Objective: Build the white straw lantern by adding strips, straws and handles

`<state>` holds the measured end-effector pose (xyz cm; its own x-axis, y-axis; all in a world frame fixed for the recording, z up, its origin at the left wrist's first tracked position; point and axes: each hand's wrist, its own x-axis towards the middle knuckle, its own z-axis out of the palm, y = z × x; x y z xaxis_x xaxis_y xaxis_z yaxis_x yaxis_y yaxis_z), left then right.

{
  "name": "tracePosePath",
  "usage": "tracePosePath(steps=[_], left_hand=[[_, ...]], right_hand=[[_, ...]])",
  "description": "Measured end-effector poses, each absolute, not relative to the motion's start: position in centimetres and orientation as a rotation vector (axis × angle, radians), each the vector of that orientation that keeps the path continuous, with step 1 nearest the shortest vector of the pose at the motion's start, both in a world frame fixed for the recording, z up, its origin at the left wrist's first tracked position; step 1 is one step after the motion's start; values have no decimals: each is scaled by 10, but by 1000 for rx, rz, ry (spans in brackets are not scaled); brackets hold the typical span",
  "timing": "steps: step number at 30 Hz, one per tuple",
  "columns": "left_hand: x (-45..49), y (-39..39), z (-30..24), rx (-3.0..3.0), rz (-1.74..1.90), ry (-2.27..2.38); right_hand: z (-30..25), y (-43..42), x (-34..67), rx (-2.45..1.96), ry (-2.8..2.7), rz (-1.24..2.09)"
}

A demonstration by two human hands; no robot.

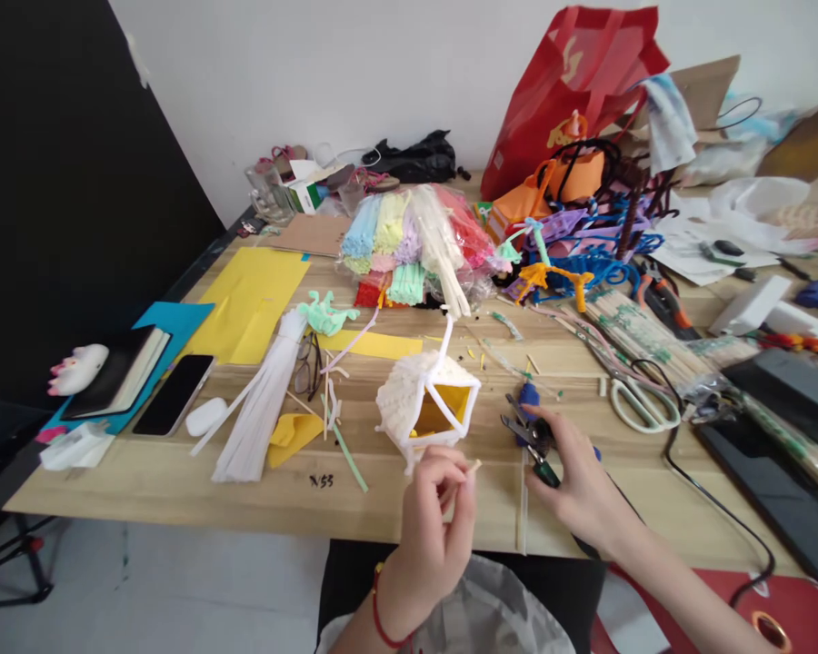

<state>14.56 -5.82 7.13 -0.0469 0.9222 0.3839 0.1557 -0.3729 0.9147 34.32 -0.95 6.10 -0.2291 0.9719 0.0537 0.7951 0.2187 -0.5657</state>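
My left hand is closed in a pinch at the table's front edge, with a short pale stick piece poking out of the fingertips. Just beyond it stands a small white house-like model, fuzzy on top, with white pipe-cleaner framing and yellow inside. To the right, my right hand has thumb and fingers around small pliers with green handles and metal jaws pointing left. A blue tool, partly covered by the pliers and hand, lies behind them. Beneath the pliers lies a thin translucent stick.
White pipe cleaners, glasses and a phone lie left. Bagged coloured pipe cleaners sit behind the model. White-handled scissors, a black cable and bundled sticks are right. A red bag stands behind.
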Motion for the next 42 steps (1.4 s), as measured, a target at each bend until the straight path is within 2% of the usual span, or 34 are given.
tracePosePath(steps=[5, 12, 20, 24, 26, 30, 36, 39, 42], left_hand=[[120, -56, 78, 1623, 1625, 1388], [89, -49, 90, 1965, 1632, 1617], [91, -52, 83, 1746, 1718, 1448], [96, -51, 89, 1526, 1839, 1375], [100, -50, 92, 1528, 1844, 1389], [107, -45, 93, 1593, 1830, 1406], [109, -37, 78, 1681, 1805, 1475], [106, -35, 72, 1687, 1800, 1510], [104, -35, 70, 1698, 1794, 1545]], right_hand=[[58, 11, 355, -1850, -2018, 422], [41, 56, 427, -2180, -2012, -38], [20, 67, 440, -2268, -1901, 47], [44, 65, 414, -2168, -1831, -6], [69, 57, 386, -1921, -1796, -60], [120, 32, 312, -1361, -1911, 319], [139, 21, 241, -1117, -1744, 1091], [134, 26, 229, -1065, -1551, 1280], [132, 29, 225, -1090, -1467, 1309]])
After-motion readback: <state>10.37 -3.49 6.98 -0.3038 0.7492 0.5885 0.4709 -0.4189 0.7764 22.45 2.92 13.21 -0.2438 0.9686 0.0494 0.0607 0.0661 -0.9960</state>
